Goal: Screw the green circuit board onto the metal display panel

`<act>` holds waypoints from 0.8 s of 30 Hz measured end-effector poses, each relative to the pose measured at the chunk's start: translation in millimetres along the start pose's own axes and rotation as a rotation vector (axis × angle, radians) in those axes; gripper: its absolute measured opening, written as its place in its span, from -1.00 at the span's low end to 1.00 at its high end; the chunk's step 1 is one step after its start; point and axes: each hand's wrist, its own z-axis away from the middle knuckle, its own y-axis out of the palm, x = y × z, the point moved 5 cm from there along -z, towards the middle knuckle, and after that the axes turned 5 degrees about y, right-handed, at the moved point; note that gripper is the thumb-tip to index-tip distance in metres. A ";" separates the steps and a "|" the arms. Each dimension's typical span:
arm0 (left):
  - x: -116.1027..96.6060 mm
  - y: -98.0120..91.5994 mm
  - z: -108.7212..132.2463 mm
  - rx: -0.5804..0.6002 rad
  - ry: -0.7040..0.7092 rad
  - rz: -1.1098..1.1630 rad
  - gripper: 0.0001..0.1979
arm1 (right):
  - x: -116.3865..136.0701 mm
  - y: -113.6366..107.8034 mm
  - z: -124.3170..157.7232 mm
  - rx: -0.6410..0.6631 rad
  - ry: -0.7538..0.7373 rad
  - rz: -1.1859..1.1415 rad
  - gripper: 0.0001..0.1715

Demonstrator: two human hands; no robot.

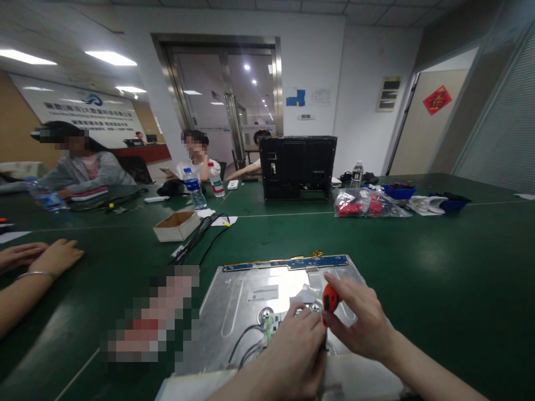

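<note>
A silver metal panel, likely the back of a display, lies on the table in front of me. Along its far edge runs a blue circuit strip. My right hand grips the orange and black handle of a screwdriver, held roughly upright over the panel; its tip is hidden. Close beside it, my left hand rests on the panel with curled fingers, and whatever lies under them is out of sight. A small green circuit board with black cables shows left of the left hand.
A black monitor housing stands at the back. An open cardboard box and black cables lie left. A plastic bag with red items and blue trays sit back right. Another person's hands rest at the left.
</note>
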 end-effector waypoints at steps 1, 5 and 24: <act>0.4 -0.4 -0.3 0.002 -0.002 0.007 -0.79 | 0.5 -0.3 0.1 0.004 0.009 0.007 -0.26; 1.0 -1.3 -1.0 -0.001 0.002 0.013 -0.77 | 1.9 -2.7 0.9 0.014 0.051 -0.030 -0.24; 0.3 -1.0 -0.8 -0.010 0.011 0.018 -0.80 | 1.6 -3.5 1.7 0.000 0.055 -0.026 -0.29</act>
